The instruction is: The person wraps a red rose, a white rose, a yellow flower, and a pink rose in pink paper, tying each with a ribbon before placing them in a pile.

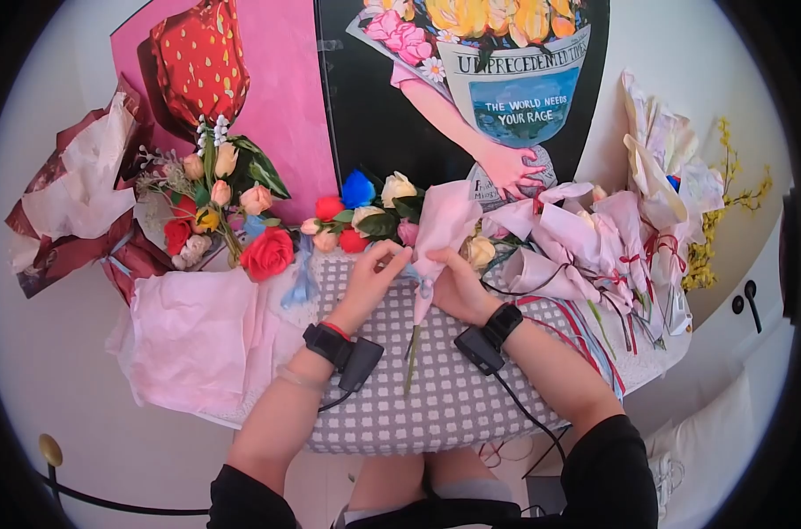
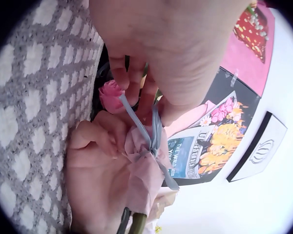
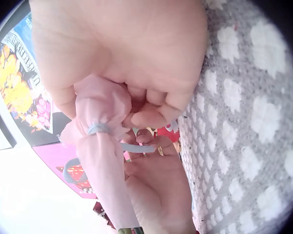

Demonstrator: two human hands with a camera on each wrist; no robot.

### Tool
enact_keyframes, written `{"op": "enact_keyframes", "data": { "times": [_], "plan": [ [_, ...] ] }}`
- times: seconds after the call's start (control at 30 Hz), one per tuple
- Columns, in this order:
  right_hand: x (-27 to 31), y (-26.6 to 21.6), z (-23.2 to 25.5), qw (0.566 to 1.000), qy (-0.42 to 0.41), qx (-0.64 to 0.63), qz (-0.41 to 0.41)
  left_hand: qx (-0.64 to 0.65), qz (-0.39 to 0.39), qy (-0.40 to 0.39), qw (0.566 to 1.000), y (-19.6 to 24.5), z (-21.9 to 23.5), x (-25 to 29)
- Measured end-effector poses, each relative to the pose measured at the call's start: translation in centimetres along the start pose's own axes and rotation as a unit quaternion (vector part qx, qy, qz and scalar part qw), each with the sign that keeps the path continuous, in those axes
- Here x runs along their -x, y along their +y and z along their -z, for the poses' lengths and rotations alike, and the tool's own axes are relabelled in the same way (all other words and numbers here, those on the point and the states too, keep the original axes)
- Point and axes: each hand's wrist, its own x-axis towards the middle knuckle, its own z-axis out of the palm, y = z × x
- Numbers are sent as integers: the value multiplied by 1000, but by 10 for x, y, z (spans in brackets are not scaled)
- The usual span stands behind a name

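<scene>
A small bouquet in pale pink paper point(image 1: 445, 216) stands over the checked cloth, its green stem point(image 1: 411, 360) pointing toward the person. Around its neck runs a light blue ribbon point(image 2: 154, 141), knotted, with loops and a loose tail. The left hand point(image 1: 372, 280) pinches the ribbon at the bouquet's left side; in the left wrist view a strand passes up to its fingertips. From the right, the right hand point(image 1: 460, 289) has its fingers curled round the wrapped paper point(image 3: 102, 105) just above the knot. Some fingertips are hidden behind the paper.
Pink paper sheets point(image 1: 193, 339) lie at the left, beside loose flowers point(image 1: 266, 254) and blue ribbon point(image 1: 301, 280). Wrapped bouquets point(image 1: 586, 238) and red and blue ribbons point(image 1: 586, 339) occupy the right. More flowers point(image 1: 359, 189) lie behind the hands.
</scene>
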Motion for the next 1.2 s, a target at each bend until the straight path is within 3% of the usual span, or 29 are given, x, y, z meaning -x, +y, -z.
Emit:
{"op": "enact_keyframes", "data": {
  "times": [0.23, 0.33, 0.4, 0.5, 0.57, 0.87, 0.93, 1.07, 1.13, 1.17, 1.2],
  "plan": [
    [-4, 1, -1, 1000, -7, -23, 11, -118, -47, 82, 989, -12, 4, -4],
    [0, -2, -11, 1000, 1, -26, 14, -106, -47, 145, 983, -22, 11, -7],
    [0, -2, -14, 1000, 12, -21, 16, -137, -54, 234, 961, -30, 23, -10],
    [-4, 1, -7, 1000, 11, -24, 6, -141, -35, 281, 949, -29, 28, -10],
    [-6, 3, 1, 999, -31, -39, -5, -140, -9, 272, 952, -25, 27, -9],
    [-10, 6, 2, 999, -32, -21, -16, -159, -28, 302, 939, -27, 30, -9],
    [-7, 8, -5, 1000, -4, -21, -7, -48, 31, 316, 947, -30, 39, -10],
    [-2, 5, -13, 999, 22, -39, 5, -26, 44, 287, 957, -21, 32, -5],
    [-4, 4, 0, 999, 6, -50, -1, 106, 126, 253, 953, 0, 22, -2],
    [-5, 4, 4, 998, -8, -62, -8, 106, 124, 252, 954, -2, 23, -3],
    [-6, 5, 6, 998, -7, -61, -6, 87, 67, 284, 953, -4, 24, -5]
  ]
}}
